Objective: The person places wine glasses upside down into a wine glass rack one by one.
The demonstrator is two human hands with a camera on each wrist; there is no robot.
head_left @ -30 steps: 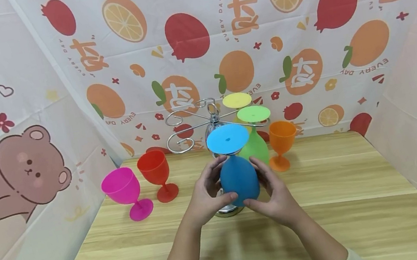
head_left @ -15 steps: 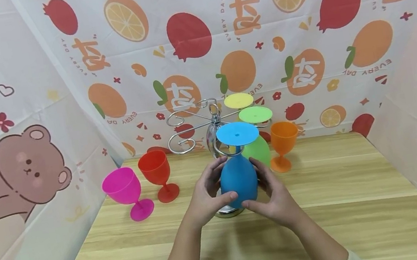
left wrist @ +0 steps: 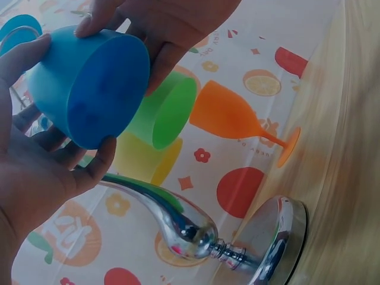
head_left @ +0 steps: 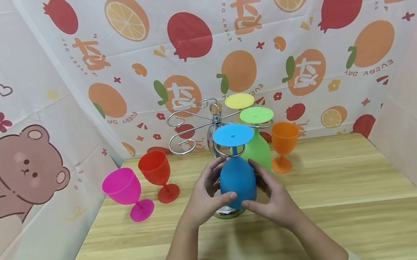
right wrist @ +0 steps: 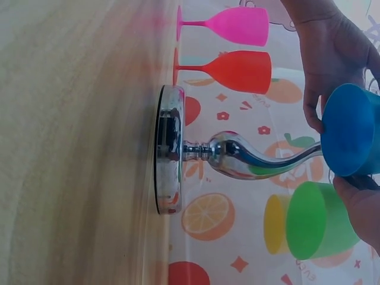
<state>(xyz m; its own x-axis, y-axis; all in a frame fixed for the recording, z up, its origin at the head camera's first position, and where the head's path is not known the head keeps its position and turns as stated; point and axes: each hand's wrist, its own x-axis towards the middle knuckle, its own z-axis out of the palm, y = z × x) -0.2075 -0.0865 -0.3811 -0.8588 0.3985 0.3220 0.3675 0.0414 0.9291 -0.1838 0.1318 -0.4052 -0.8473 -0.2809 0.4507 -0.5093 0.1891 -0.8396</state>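
A blue plastic goblet [head_left: 237, 184] hangs upside down at the front of a chrome rack [head_left: 216, 120], its foot above a curled wire hook and its stem within the hook. My left hand [head_left: 207, 195] grips the bowl from the left, thumb on the front near the rim. From the right my right hand [head_left: 277, 196] holds the same bowl, fingers around its side. The left wrist view shows the bowl's open mouth [left wrist: 110, 92] between both hands, well above the rack's round base [left wrist: 285, 237]. A green goblet [head_left: 256, 115] and a yellow goblet [head_left: 239, 101] hang inverted behind it.
An orange goblet [head_left: 283, 136] stands upright behind the rack's right side. A red goblet [head_left: 155, 169] and a magenta goblet [head_left: 123, 187] stand upright at left. Bare wire hooks [head_left: 182, 140] stick out to the left. Printed cloth [head_left: 188, 34] rises behind the wooden table [head_left: 348, 199].
The blue goblet's foot has swung right, then slightly back left, and the hook around its stem has come into view. Both hands have kept hold of the bowl.
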